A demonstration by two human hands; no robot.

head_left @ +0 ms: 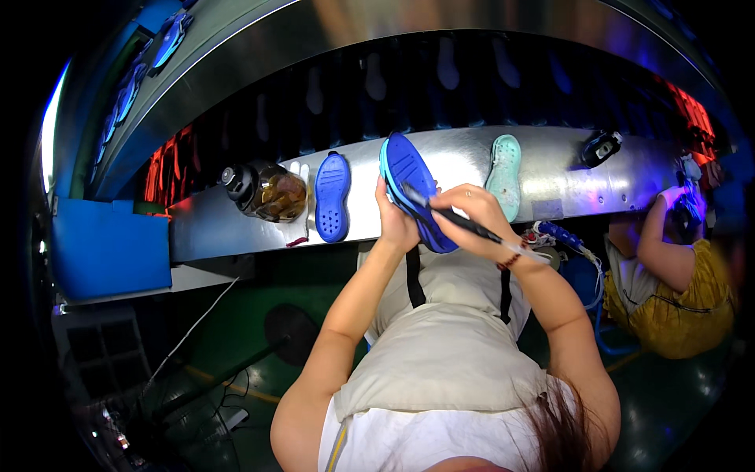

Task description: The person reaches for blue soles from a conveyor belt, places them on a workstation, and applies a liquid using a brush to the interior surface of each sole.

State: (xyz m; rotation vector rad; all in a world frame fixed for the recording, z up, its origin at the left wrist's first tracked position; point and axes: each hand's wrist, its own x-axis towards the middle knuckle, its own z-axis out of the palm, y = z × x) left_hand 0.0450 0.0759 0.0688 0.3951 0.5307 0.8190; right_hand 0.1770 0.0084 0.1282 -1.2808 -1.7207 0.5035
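Note:
My left hand (pixel 398 220) is closed round the left edge of a blue shoe sole (pixel 410 167), which has a lighter blue rim and tilts above the front of the metal bench. In my right hand (pixel 476 214) is a brush (pixel 464 223) with a dark handle, its grey bristles against the sole's inner face. To the left, a second blue sole (pixel 333 197) with small holes at its near end lies on the bench. A mint-green sole (pixel 504 177) lies to the right of my right hand.
The metal bench (pixel 550 177) runs across below a dark rack holding rows of soles. A dark-lidded jar (pixel 271 193) stands at left, beside a blue box (pixel 114 244). A black object (pixel 602 149) lies at right. Beyond it another person (pixel 668 267) works with something blue.

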